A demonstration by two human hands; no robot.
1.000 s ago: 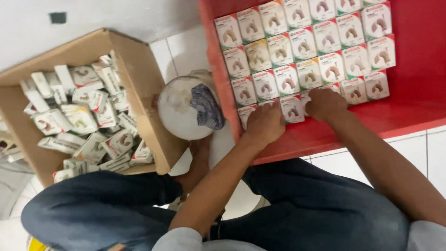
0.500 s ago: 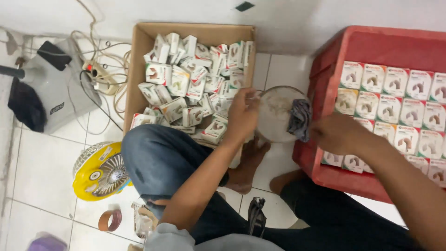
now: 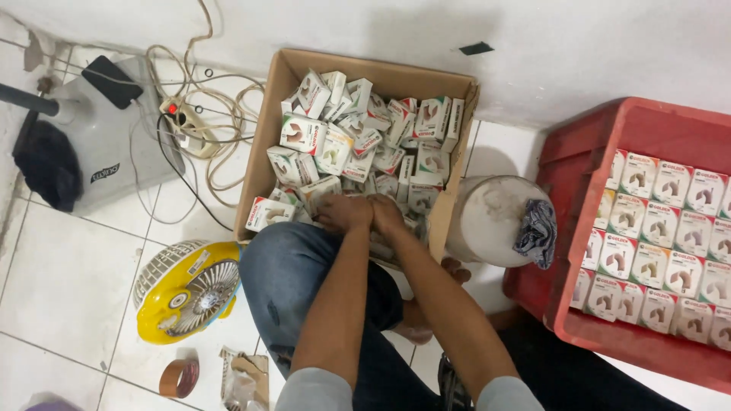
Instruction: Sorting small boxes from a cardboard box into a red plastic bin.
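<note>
Head view, two hands — left hand (image 3: 344,212), right hand (image 3: 387,215) — in one cardboard box (image 3: 268,129) of small boxes (image 3: 303,134); fingers' grip hidden

Small white cartons (image 3: 358,144) with green trim lie jumbled in an open cardboard box (image 3: 268,114) against the wall, heaped toward its near edge. More of the same small cartons (image 3: 662,243) stand in neat rows inside a red crate (image 3: 579,152), filling its right side.

Small white boxes (image 3: 358,144) lie jumbled in an open cardboard carton (image 3: 263,144).
</note>
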